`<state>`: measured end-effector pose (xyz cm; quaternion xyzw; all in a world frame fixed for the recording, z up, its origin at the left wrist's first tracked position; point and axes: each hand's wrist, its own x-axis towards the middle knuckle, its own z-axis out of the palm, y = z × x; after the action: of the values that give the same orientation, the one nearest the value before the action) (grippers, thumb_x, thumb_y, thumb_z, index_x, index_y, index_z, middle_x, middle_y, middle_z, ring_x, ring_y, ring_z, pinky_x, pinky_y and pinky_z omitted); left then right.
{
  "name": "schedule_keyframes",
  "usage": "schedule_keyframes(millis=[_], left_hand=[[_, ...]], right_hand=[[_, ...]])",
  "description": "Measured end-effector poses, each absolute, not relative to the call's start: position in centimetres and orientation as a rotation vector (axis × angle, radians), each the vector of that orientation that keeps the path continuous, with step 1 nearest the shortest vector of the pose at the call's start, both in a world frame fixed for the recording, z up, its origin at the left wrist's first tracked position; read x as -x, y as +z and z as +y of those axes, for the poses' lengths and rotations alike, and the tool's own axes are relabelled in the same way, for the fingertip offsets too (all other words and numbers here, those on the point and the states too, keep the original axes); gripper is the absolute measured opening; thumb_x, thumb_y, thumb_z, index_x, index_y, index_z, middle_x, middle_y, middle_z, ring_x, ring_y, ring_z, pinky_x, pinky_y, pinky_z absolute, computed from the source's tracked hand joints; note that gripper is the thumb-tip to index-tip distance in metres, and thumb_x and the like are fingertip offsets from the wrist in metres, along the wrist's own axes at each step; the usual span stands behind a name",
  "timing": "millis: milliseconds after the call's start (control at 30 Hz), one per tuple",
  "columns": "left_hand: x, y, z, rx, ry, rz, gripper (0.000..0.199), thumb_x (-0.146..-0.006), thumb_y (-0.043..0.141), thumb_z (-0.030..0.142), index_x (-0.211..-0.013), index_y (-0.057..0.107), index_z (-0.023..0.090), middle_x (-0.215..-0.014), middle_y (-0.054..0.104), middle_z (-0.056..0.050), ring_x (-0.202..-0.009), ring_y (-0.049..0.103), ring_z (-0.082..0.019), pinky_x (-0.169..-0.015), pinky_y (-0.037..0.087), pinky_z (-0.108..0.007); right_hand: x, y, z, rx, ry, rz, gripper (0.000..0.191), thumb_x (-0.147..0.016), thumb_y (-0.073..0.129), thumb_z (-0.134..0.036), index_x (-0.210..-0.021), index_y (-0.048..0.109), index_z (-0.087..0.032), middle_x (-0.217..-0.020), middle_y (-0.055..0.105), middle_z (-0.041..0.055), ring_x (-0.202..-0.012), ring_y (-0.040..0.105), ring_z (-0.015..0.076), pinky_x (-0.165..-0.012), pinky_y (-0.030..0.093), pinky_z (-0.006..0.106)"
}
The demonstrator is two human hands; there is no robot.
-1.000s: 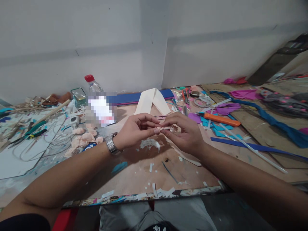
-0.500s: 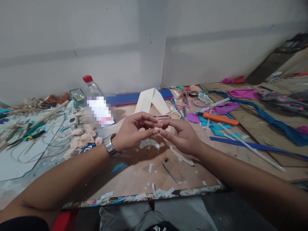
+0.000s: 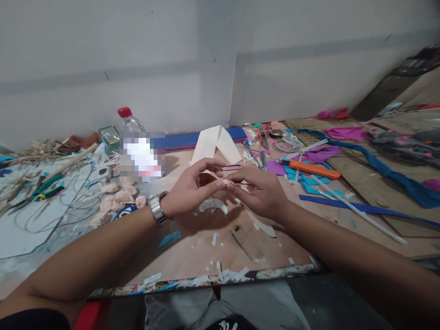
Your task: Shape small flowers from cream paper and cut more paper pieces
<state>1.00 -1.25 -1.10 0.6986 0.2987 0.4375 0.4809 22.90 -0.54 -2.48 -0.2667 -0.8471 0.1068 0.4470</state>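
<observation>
Over the middle of the table, my left hand [image 3: 190,188] and my right hand [image 3: 259,190] meet at the fingertips. Between them is a small pale peach piece [image 3: 227,182], pinched by thumbs and fingers of both hands. A cream paper strip [image 3: 263,225] runs out from under my right hand. Just behind the hands lie pink-edged tweezers [image 3: 230,167] and a folded cream strip [image 3: 206,144]. Crumpled peach pieces [image 3: 118,200] sit left of my left wrist.
A red-capped bottle [image 3: 132,123] and a bright blurred screen [image 3: 142,158] stand at the back left. Green-handled pliers [image 3: 50,184] lie far left. To the right are an orange cutter [image 3: 312,169], a blue strip [image 3: 360,207] and coloured scraps. Paper bits line the front edge.
The fingers of both hands have shifted around the small peach piece, and more of it shows between the fingertips. My right fingers have curled in a little.
</observation>
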Motion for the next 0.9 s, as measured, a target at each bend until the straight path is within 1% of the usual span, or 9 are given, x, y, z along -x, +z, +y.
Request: schedule_keyframes(millis=[67,133,233,367,533,633,767,900], left_hand=[[-1.03,-1.12,-1.13,-1.627,0.973,0.745,0.039,-0.093,0.076,0.033,-0.124,0.063,0.015,-0.097,0.072,-0.007,-0.087,0.072,-0.015,-0.077,0.058,-0.025],[-1.04,-1.12,-1.07,-1.568,0.885,0.759,0.041,-0.089,0.079,0.031,-0.123,0.062,0.014,-0.088,0.073,-0.005,-0.082,0.072,-0.014,-0.075,0.057,-0.025],[-0.97,-1.05,-1.01,-1.518,0.831,0.792,0.042,-0.086,0.082,0.027,-0.121,0.062,0.014,-0.086,0.075,-0.005,-0.080,0.073,-0.014,-0.075,0.056,-0.025],[-0.82,-0.79,-0.95,-1.476,0.835,0.805,0.037,-0.087,0.081,0.025,-0.118,0.064,0.014,-0.081,0.076,-0.004,-0.076,0.073,-0.013,-0.073,0.057,-0.025],[-0.80,-0.50,-0.94,-1.451,0.858,0.788,0.026,-0.089,0.079,0.023,-0.111,0.070,0.013,-0.092,0.080,-0.007,-0.082,0.076,-0.013,-0.079,0.060,-0.026],[-0.80,-0.47,-0.89,-1.464,0.863,0.810,0.021,-0.088,0.080,0.025,-0.104,0.074,0.013,-0.096,0.080,-0.009,-0.085,0.076,-0.014,-0.080,0.061,-0.026],[-0.77,-0.56,-0.78,-1.446,0.872,0.813,0.023,-0.086,0.083,0.026,-0.102,0.075,0.013,-0.097,0.081,-0.009,-0.087,0.076,-0.014,-0.081,0.060,-0.026],[-0.73,-0.63,-0.80,-1.433,0.897,0.810,0.026,-0.085,0.085,0.031,-0.101,0.075,0.013,-0.097,0.081,-0.010,-0.086,0.077,-0.015,-0.080,0.060,-0.026]], right_hand=[[-23.06,-2.54,-0.24,0.602,0.225,-2.191,0.014,-0.102,0.063,-0.028,-0.106,0.076,-0.022,-0.097,0.083,0.0024,-0.093,0.076,0.0177,-0.089,0.051,0.033],[-23.16,-2.65,-0.05,0.570,0.211,-2.244,0.015,-0.103,0.061,-0.027,-0.105,0.075,-0.022,-0.096,0.083,0.0014,-0.094,0.077,0.0173,-0.093,0.049,0.035],[-23.20,-2.79,0.06,0.571,0.184,-2.267,0.013,-0.103,0.063,-0.027,-0.104,0.076,-0.023,-0.098,0.083,0.0008,-0.098,0.077,0.0180,-0.096,0.047,0.036],[-23.20,-2.86,0.04,0.606,0.192,-2.250,0.009,-0.101,0.067,-0.027,-0.103,0.076,-0.025,-0.098,0.083,-0.0001,-0.096,0.077,0.0168,-0.095,0.048,0.036],[-23.29,-2.76,-0.01,0.583,0.161,-2.150,0.009,-0.097,0.072,-0.023,-0.104,0.078,-0.025,-0.099,0.083,0.0027,-0.097,0.077,0.0202,-0.088,0.053,0.037],[-23.32,-2.53,-0.09,0.535,0.110,-2.095,0.009,-0.094,0.075,-0.024,-0.104,0.077,-0.024,-0.095,0.083,0.0035,-0.094,0.077,0.0213,-0.084,0.055,0.036],[-23.31,-2.24,-0.21,0.534,0.095,-2.072,0.007,-0.094,0.076,-0.024,-0.100,0.077,-0.022,-0.092,0.082,0.0040,-0.090,0.076,0.0213,-0.083,0.056,0.036],[-23.29,-2.15,-0.27,0.539,0.086,-2.053,0.006,-0.094,0.074,-0.022,-0.099,0.076,-0.024,-0.090,0.081,0.0036,-0.087,0.076,0.0209,-0.082,0.056,0.037]])
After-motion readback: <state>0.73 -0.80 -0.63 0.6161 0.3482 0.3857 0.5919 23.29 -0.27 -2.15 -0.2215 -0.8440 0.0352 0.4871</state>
